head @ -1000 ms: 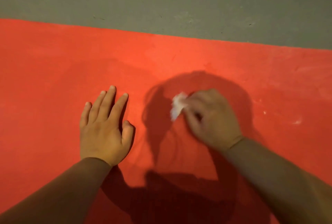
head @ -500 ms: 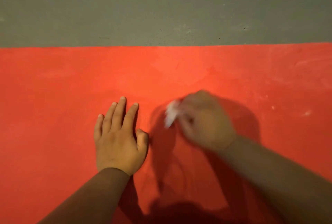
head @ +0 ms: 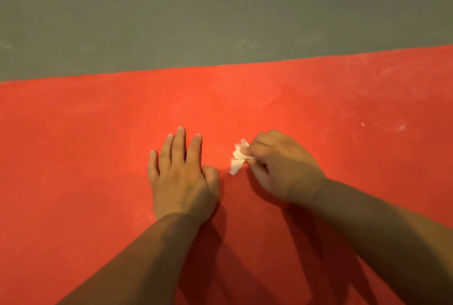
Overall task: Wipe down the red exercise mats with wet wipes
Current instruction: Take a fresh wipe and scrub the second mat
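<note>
The red exercise mat [head: 85, 157] fills the lower two thirds of the head view. My left hand [head: 181, 175] lies flat on it, palm down, fingers straight and pointing away from me. Just to its right, my right hand [head: 282, 167] grips a small crumpled white wet wipe [head: 239, 156] with curled fingers, the wipe sticking out to the left and touching the mat. Pale smears and small white specks [head: 402, 128] mark the mat at the right.
Grey floor [head: 220, 10] runs beyond the mat's far edge, which slants up to the right. My forearms cast dark shadows on the mat near me.
The view has shifted, so the mat's far edge now sits lower and tilts up to the right. My right hand with the wipe has moved slightly left and nearer to my left hand.
</note>
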`<action>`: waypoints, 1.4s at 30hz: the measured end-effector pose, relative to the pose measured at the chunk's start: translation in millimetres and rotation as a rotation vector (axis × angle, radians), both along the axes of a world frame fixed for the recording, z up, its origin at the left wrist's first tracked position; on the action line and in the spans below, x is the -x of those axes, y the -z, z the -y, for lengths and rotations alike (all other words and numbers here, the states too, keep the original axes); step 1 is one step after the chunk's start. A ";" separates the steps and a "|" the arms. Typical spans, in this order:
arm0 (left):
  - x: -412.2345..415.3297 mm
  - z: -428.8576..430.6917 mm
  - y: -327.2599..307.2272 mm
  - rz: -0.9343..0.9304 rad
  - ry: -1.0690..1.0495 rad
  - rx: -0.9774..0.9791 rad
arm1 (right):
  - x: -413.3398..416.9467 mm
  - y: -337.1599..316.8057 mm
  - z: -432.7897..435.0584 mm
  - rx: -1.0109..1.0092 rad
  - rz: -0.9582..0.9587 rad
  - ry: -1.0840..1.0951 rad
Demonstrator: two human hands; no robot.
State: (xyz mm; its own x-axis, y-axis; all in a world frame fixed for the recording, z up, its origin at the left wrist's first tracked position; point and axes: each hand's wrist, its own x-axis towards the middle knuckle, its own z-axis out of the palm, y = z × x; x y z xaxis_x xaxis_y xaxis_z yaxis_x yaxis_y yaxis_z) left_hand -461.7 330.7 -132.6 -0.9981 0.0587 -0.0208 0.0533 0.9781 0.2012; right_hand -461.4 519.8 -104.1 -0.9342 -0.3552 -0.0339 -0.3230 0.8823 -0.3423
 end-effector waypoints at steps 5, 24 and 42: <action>2.2 -1.1 2.3 -0.013 -0.008 0.049 | 46.0 0.7 -97.9 -0.063 -0.140 0.645; 10.4 -4.6 3.1 -0.046 -0.018 0.036 | 71.9 20.3 -4.5 0.197 -0.224 0.190; 20.1 -2.1 2.0 -0.042 0.002 0.038 | 92.2 13.1 -18.2 0.183 -0.180 0.128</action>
State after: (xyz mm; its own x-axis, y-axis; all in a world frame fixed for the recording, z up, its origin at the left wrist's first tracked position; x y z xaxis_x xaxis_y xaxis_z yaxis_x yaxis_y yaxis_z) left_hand -481.7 332.8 -134.6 -0.9980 0.0602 0.0189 0.0624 0.9849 0.1613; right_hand -553.6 538.1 -117.2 -0.9570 -0.2188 0.1904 -0.2829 0.8487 -0.4468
